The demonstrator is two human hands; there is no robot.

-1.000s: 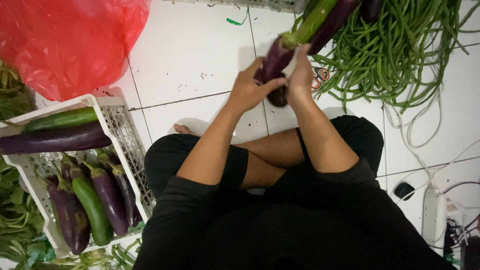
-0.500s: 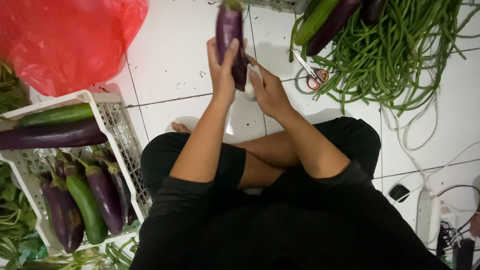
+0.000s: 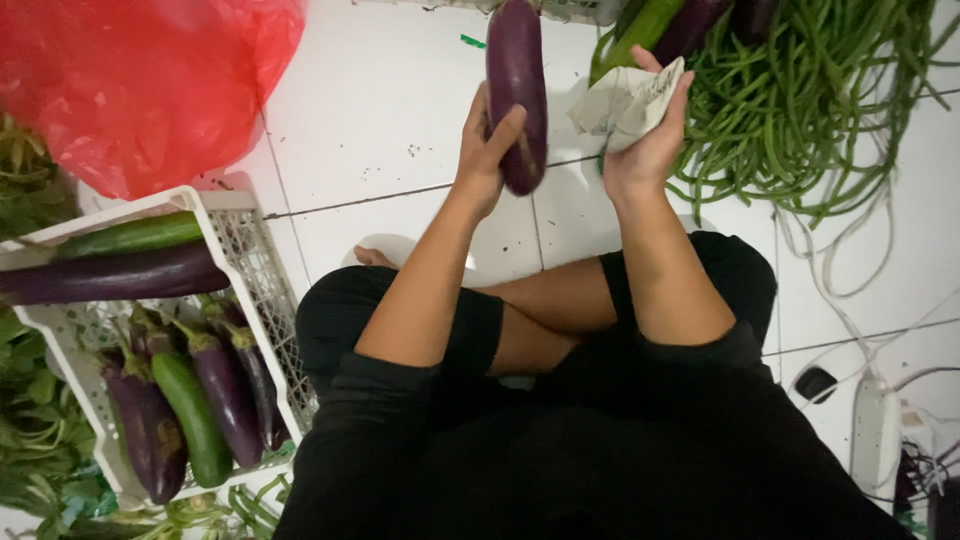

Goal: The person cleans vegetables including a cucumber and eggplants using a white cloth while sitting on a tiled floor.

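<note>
**Inspector:** Red bag [image 3: 140,85] sits at far left on the tile. Below it, the white crate [image 3: 250,250] holds purple and green eggplants lying side by side.

**Clerk:** And the hands?

**Inspector:** The left hand [image 3: 482,160] has its fingers clamped round the lower half of a purple eggplant [image 3: 516,85], held upright above the floor, ahead of the crossed legs. The right hand [image 3: 645,150], just beside it, has fingers curled shut on a crumpled paper [image 3: 625,100].

**Clerk:** Any advice on handling?

**Inspector:** In his judgement the skin is smooth and may slip; the grip should stay low and firm while the paper meets the surface flat, not bunched.

**Clerk:** Further right?

**Inspector:** Long beans [image 3: 820,110] lie heaped on the tile, more eggplants at their upper edge, white cables [image 3: 850,300] trailing below.
</note>
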